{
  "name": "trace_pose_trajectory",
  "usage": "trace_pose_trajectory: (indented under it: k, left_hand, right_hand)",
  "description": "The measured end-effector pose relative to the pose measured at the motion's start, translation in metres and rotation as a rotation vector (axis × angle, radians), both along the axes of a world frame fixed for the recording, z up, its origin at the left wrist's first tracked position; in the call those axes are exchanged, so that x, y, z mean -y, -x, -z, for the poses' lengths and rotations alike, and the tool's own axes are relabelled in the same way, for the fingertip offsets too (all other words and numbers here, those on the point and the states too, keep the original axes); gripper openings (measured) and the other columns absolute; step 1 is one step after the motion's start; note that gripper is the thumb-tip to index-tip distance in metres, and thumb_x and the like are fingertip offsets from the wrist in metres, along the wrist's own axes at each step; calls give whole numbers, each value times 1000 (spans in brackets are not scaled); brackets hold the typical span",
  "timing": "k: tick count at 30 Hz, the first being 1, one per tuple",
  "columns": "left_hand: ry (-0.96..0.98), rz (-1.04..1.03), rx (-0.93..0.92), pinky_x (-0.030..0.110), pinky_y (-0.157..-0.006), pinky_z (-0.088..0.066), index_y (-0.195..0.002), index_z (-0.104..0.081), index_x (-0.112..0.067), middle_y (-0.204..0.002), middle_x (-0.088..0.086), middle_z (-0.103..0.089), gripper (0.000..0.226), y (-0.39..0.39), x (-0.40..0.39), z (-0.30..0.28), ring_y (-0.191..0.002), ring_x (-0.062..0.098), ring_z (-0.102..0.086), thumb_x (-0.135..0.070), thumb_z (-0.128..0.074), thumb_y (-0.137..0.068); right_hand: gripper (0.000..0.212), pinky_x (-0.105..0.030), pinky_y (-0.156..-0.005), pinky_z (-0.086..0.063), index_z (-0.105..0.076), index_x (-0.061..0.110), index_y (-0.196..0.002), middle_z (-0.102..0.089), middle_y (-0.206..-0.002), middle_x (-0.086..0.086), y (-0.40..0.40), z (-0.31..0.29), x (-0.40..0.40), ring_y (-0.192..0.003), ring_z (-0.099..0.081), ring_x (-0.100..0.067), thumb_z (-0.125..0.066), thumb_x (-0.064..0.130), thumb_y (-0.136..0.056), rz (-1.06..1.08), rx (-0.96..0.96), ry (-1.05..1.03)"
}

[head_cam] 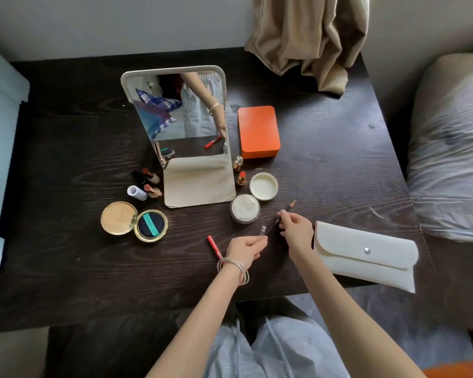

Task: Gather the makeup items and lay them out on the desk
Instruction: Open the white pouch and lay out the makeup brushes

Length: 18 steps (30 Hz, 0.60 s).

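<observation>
Seen from above, looking down on a dark wood-grain desk (66,148). Right hand (298,227) pinching a dark pencil (283,214) near its middle, sharpened tip aimed up and away toward the far right. Left hand (246,248), wrist ringed with thin silver bangles (233,268), pinching a small clear cap (262,231) held just beside the pencil's lower end, apparently separate from it. Likely step: uncapped pencil to be set down among the other items. Best done by lowering it flat onto bare wood in front of the 2 open cream jars (254,197), clear of their rims, cap laid alongside so nothing rolls. Already out on the desk: a red lip pencil (213,245) just left of the left hand, an open gold compact (134,221) with a dark puff, a cluster of lipsticks (148,184) left of a standing mirror (180,126), 2 more gold lipsticks (239,170) at its right. Behind those, an orange box (258,131). At the near right edge, a white snap pouch (366,255), closed, partly overhanging the desk. Beyond the desk, a pale wall, a tan curtain (309,36) draping onto the far corner, and a bed with grey bedding (448,165) at the right.
</observation>
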<state>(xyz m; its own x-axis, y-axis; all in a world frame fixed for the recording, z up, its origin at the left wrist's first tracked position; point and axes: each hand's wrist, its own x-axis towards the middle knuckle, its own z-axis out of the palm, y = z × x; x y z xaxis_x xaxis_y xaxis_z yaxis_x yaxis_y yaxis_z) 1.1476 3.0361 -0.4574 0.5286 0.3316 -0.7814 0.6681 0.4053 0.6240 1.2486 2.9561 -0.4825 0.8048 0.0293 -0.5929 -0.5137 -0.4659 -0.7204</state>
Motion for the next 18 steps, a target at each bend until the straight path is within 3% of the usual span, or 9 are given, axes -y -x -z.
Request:
trace_pose_trajectory:
  k: [4, 7, 13, 18]
  left_hand:
    - [-113, 35, -21, 21, -78, -48, -113, -68, -11, -112, 1, -66, 28, 4, -5, 4, -101, 10, -58, -21, -63, -87]
    - [-129, 20, -34, 23, -80, -48, -112, -68, -10, -112, 2, -66, 27, 6, -7, 8, -99, 11, -59, -20, -63, -88]
    - [-155, 29, -39, 34, -99, -47, -114, -68, -11, -118, 3, -66, 28, 4, -7, 10, -110, 15, -59, -20, -62, -88]
    - [-192, 47, -38, 38, -104, -43, -113, -68, -12, -118, 1, -66, 27, 2, -8, 10, -114, 15, -57, -21, -62, -88]
  right_hand:
    - [19, -31, -74, -54, -66, 16, -76, -64, -64, 3, -4, 4, -6, -69, -66, -16, -61, 29, -89, -19, 61, 72]
    - [19, -38, -84, -54, -66, 18, -77, -66, -62, 4, -9, 5, -7, -69, -68, -14, -64, 35, -85, -54, 84, 134]
    - [28, -39, -85, -52, -63, 15, -77, -67, -58, 4, -14, 2, -7, -64, -68, -13, -67, 43, -81, -87, 79, 212]
    - [33, -40, -82, -54, -61, 12, -76, -66, -55, 4, -16, 2, -5, -57, -66, -9, -68, 43, -79, -104, 88, 235]
